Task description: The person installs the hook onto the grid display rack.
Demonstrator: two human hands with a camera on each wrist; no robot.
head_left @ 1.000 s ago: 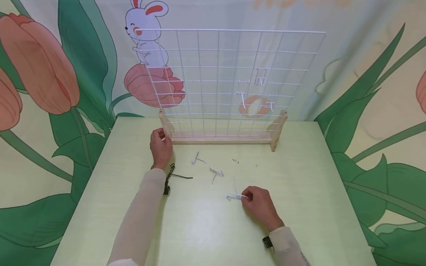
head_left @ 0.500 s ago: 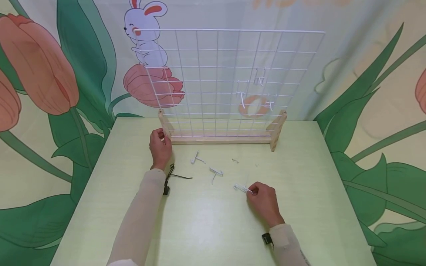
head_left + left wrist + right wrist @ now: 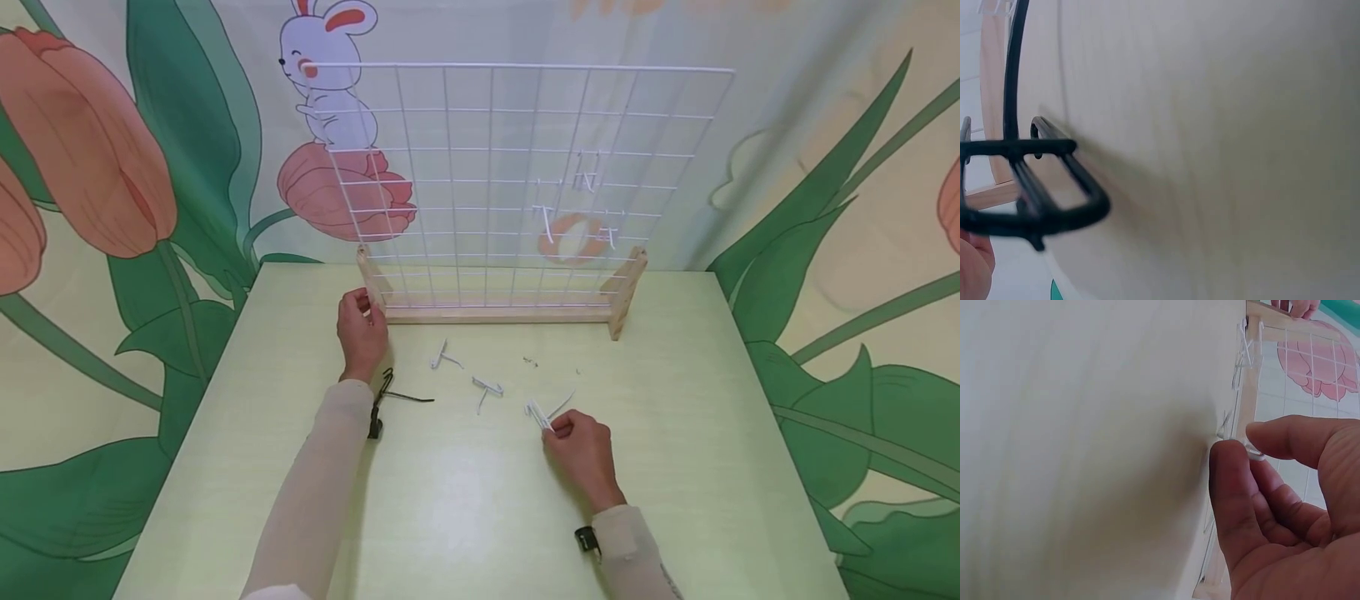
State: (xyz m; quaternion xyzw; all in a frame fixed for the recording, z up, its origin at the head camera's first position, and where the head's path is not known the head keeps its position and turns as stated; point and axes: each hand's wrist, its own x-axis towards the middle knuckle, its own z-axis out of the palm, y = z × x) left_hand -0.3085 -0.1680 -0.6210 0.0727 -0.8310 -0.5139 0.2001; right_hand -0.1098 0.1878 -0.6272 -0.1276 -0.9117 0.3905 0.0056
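My right hand (image 3: 581,454) pinches a white wire hook (image 3: 538,414) between thumb and fingertips, low over the table; its prong points up and to the right. In the right wrist view the thumb and fingers hide most of that hook. At the left end of a white grid rack (image 3: 491,179), my left hand (image 3: 363,337) grips the rack's wooden foot, its fingers curled and covering the foot's front. A black wire hook (image 3: 387,395) lies beside the left wrist and looms large in the left wrist view. Two white hooks, a farther one (image 3: 445,357) and a nearer one (image 3: 487,389), lie between my hands.
Three white hooks hang on the right part of the grid, one of them a long-pronged hook (image 3: 545,223). Small bits (image 3: 530,362) lie on the table (image 3: 480,517) before the rack's wooden base (image 3: 498,316). Behind stands a cloth backdrop (image 3: 825,167) printed with tulips and a rabbit.
The hook in my right hand has turned, its prong swinging from pointing away to leaning right. That hand shifted right, then back left a little. My left hand stays at the foot.
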